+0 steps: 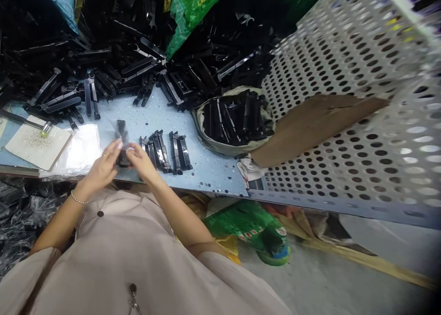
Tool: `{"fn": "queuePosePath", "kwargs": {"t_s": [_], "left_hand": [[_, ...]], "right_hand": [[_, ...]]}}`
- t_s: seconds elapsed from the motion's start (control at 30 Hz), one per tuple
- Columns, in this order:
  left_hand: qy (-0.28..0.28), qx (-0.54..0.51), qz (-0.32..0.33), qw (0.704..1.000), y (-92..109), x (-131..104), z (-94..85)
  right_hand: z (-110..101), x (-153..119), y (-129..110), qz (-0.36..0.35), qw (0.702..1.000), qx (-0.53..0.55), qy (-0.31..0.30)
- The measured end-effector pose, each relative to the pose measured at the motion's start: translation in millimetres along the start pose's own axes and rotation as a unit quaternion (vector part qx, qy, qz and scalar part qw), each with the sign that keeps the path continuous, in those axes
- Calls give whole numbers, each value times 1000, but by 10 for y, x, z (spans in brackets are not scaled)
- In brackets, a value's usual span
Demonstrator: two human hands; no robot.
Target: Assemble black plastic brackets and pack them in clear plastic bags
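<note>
Near the table's front edge, my left hand [105, 162] and my right hand [138, 159] are closed around one long, narrow black part [121, 127]. It stands out beyond my fingertips, and its upper end is blurred. Something clear, like thin plastic film, shows around it, though I cannot make out its shape. Just right of my right hand, several similar black parts [159, 150] lie side by side on the blue tabletop [213, 172]. A short stack of clear plastic bags [82, 147] lies left of my left hand.
A heap of black parts [138, 67] covers the back. More fill a cloth-rimmed container [220, 149] at right. A perforated white panel [344, 76] rises beyond it with brown cardboard [310, 126]. A hammer [44, 129] rests on a pale board [31, 145] at left.
</note>
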State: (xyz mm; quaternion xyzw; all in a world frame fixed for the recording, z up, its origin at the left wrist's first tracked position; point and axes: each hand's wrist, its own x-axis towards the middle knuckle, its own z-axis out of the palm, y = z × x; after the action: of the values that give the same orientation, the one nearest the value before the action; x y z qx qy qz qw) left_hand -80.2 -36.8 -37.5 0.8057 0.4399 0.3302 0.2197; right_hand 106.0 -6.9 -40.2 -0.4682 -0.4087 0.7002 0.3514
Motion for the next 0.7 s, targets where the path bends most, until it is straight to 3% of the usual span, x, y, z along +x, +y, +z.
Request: {"fn": "queuePosePath", "kwargs": {"t_s": [0.07,0.13,0.23,0.27,0.3,0.33,0.4,0.47,0.53,0.6,0.7], "left_hand": [[-28,-29,7,999,98,-35,16],[-25,-60,-9,998,211,-119,-127],[-11,-68,-79,995,431,-443,-647],[-28,-56,-122,991,494,-610,-856],[-72,-44,-170,982,532,-800,-1051],[-125,-34,-221,967,533,-1002,-1213],[-230,-20,-332,915,402,-1406,-1390],[-291,12,-432,854,120,-1748,-1357],[-324,66,-517,789,-208,-1979,-1192],[-330,104,-560,753,-453,-2073,-1013],[-314,94,-557,763,-515,-1923,-865]], "right_hand": [[109,-12,-9,-71,991,-100,53],[216,-90,-56,-113,979,-170,28],[265,-266,-194,-121,961,-186,-166],[228,-319,-251,-119,947,-198,-222],[163,-363,-310,-119,934,-233,-241],[74,-396,-368,-115,923,-296,-218],[-143,-429,-463,-79,873,-475,-79],[-344,-435,-517,2,781,-623,48],[-470,-436,-525,66,707,-700,78],[-507,-446,-498,77,673,-733,60],[-456,-463,-438,61,652,-754,43]]}}
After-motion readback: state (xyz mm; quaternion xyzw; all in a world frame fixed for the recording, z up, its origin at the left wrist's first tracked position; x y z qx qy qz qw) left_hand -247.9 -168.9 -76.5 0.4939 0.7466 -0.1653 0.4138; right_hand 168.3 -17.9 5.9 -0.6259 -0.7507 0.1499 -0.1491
